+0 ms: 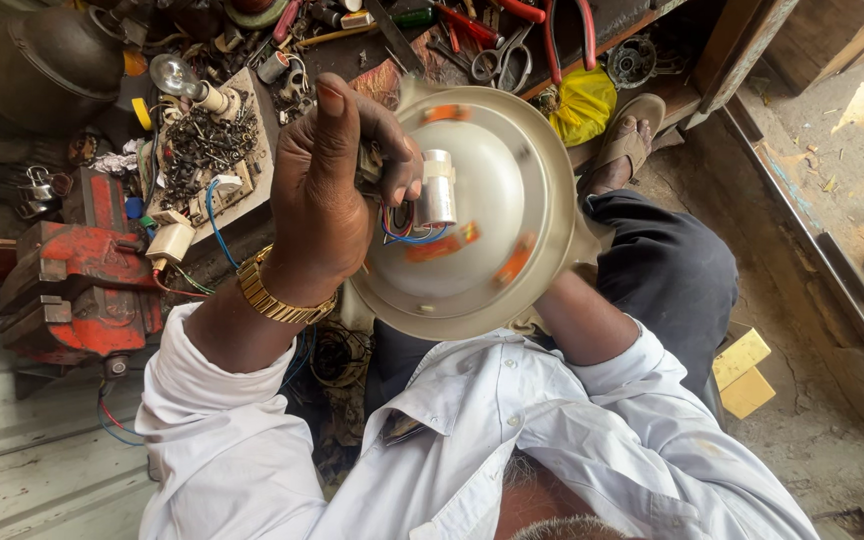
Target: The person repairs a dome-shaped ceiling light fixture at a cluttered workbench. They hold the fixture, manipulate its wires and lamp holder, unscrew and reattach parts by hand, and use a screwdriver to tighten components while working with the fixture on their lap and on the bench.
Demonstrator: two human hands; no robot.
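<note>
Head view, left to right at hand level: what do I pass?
Red vise → white plug → left hand → silver capacitor → round fan cover → dark trouser knee → yellow blocks.

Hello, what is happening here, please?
A person in a white shirt sits over a cluttered workbench and holds a round cream metal cover. The left hand, with a gold watch at the wrist, grips a small part above it. A silver cylinder with coloured wires sits at its centre. The right hand is hidden under the cover.
</note>
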